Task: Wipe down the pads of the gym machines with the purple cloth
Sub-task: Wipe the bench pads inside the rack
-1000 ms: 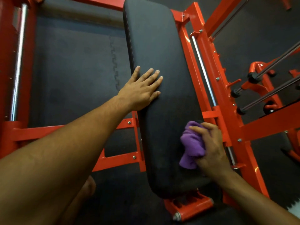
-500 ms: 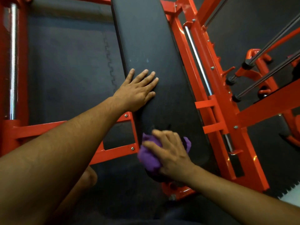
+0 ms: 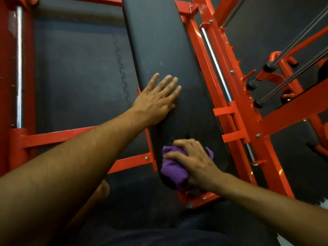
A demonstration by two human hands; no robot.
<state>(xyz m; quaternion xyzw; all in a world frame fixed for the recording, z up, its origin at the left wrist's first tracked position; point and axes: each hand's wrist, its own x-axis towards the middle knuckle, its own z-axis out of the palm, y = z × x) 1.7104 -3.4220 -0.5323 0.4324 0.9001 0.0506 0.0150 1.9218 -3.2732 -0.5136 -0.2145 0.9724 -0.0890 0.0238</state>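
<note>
At the far left a chrome rod (image 3: 19, 68) runs along the orange frame (image 3: 58, 135), well clear of the work. Next comes the left hand (image 3: 156, 102), laid flat with fingers straight on the left half of the pad (image 3: 163, 41), grasping nothing; it looks to be a brace. Its fingers are slightly blurred. If that hand slides, the person's lean goes with it. It also covers a patch of vinyl that the cloth (image 3: 173, 167) cannot reach until it lifts, so a strip there could be missed.

The pad is long and narrow. Its long axis runs from the near rounded end, low in the view, up and slightly leftward to the top edge, so it points away from the person.

The cloth lies bunched on the pad's near end, toward its left edge, and the right hand (image 3: 193, 160) presses down on it with fingers curled over the wad. Bunched like this, little fabric meets the vinyl, so each pass probably cleans only a thin band. Part of it seems to hang at the pad's rim, where a stroke could carry it off the edge.

Just right of the pad stand orange brackets (image 3: 229, 121) and another rod (image 3: 216, 64); a wide sideways sweep could knock knuckles there.
</note>
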